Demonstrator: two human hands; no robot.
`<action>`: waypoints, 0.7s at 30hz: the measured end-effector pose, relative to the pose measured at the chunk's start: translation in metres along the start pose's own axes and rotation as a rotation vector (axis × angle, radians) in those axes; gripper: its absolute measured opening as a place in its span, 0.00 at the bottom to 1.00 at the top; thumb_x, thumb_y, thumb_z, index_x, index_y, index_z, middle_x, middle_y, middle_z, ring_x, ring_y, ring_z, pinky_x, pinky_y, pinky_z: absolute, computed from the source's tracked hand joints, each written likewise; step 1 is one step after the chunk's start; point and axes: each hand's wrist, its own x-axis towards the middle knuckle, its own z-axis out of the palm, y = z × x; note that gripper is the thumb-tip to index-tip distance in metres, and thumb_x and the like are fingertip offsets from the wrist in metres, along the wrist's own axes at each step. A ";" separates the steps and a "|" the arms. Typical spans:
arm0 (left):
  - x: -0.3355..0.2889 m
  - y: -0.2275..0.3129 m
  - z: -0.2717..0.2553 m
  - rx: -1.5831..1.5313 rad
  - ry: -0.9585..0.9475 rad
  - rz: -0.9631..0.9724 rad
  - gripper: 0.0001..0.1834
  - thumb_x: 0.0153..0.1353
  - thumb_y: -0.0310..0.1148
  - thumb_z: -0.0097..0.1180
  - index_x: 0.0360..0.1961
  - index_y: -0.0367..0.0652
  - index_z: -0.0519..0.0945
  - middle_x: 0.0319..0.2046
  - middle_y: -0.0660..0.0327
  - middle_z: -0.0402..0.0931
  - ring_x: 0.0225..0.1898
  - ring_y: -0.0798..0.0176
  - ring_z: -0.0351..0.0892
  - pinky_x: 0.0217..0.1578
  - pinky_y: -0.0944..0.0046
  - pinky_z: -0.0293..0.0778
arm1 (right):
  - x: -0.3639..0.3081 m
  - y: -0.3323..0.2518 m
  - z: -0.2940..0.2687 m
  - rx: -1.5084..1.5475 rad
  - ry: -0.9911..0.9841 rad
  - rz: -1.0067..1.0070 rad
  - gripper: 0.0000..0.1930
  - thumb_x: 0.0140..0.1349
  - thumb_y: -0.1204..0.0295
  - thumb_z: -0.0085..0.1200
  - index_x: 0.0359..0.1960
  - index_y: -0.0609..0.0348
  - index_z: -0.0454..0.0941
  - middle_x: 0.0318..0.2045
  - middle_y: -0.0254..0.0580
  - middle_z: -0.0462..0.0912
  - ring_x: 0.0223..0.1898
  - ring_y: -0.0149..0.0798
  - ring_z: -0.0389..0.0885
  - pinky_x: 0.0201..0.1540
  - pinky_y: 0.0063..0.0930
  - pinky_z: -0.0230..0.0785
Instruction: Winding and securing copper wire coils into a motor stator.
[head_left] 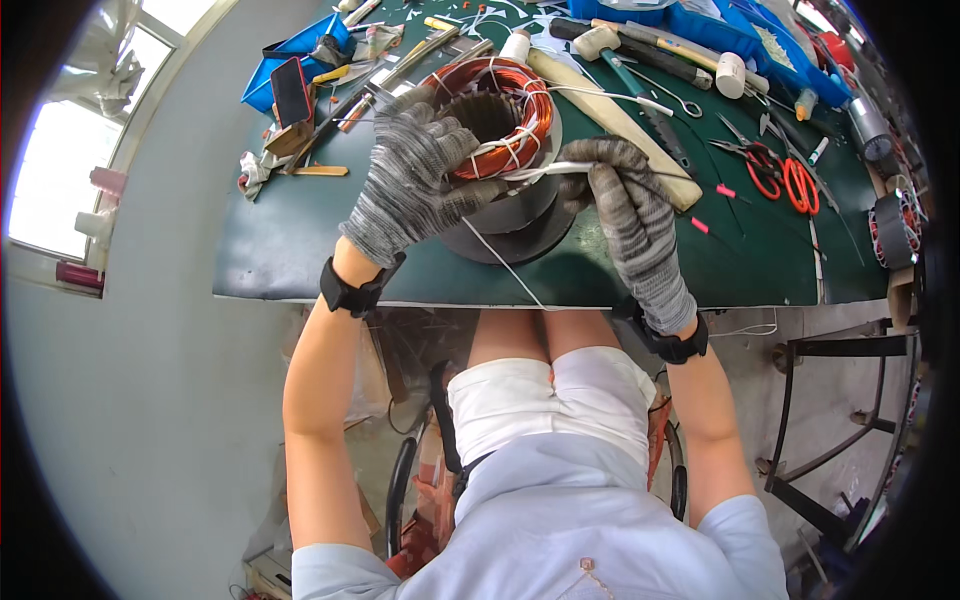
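A motor stator (543, 112) with copper-coloured windings, laced with white cord, rests on a dark round stand (540, 235) near the table's front edge. My left hand (412, 180), in a grey striped glove, grips the stator's left side, its fingers over the winding and its thumb along the near side. White sleeved lead wires (560, 168) run from the winding's near side to the right. My right hand (632, 205), also gloved, pinches them between thumb and fingers; a dark end sticks out past the fingers. A white cord (505, 262) hangs from the stator over the table edge.
Right of the stator lie a wooden bat (625, 125), red-handled scissors (800, 185), pliers (762, 165) and mallets (731, 75). Blue bins (700, 30) stand at the back right. Back left are a phone (291, 92) and a blue tray (262, 80). Another stator (893, 230) sits far right.
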 end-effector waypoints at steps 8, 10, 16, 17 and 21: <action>0.005 0.032 -0.012 0.215 0.127 -0.058 0.22 0.38 0.38 0.67 0.36 0.41 0.76 0.33 0.55 0.73 0.39 0.48 0.70 0.46 0.49 0.63 | 0.003 -0.004 -0.006 -0.227 -0.014 -0.096 0.10 0.63 0.74 0.45 0.45 0.61 0.73 0.38 0.37 0.77 0.39 0.30 0.75 0.41 0.22 0.70; -0.012 0.059 -0.006 0.365 0.208 -0.128 0.22 0.41 0.37 0.66 0.38 0.41 0.76 0.35 0.55 0.73 0.39 0.48 0.70 0.46 0.50 0.64 | -0.003 -0.003 -0.004 -0.361 -0.034 -0.206 0.11 0.61 0.75 0.47 0.45 0.60 0.73 0.40 0.39 0.77 0.40 0.34 0.75 0.43 0.25 0.69; -0.044 0.157 0.007 -1.323 0.132 -0.881 0.19 0.57 0.25 0.49 0.51 0.36 0.65 0.42 0.59 0.70 0.43 0.65 0.70 0.49 0.67 0.66 | -0.034 -0.001 -0.001 -0.801 -0.409 -0.581 0.18 0.54 0.79 0.48 0.47 0.48 0.74 0.38 0.44 0.72 0.40 0.47 0.74 0.43 0.34 0.69; -0.047 0.159 0.017 -1.493 0.253 -0.870 0.16 0.61 0.28 0.45 0.50 0.37 0.64 0.37 0.59 0.73 0.41 0.66 0.72 0.45 0.66 0.69 | -0.036 -0.001 0.000 -0.846 -0.449 -0.517 0.18 0.54 0.78 0.47 0.47 0.48 0.74 0.36 0.44 0.73 0.40 0.47 0.74 0.42 0.34 0.69; -0.066 0.144 0.020 -1.806 0.097 -0.998 0.11 0.64 0.33 0.45 0.43 0.38 0.66 0.33 0.57 0.74 0.32 0.67 0.76 0.37 0.68 0.74 | -0.027 -0.008 -0.001 -0.526 -0.509 -0.171 0.13 0.57 0.77 0.47 0.44 0.56 0.75 0.28 0.39 0.76 0.34 0.37 0.76 0.39 0.28 0.69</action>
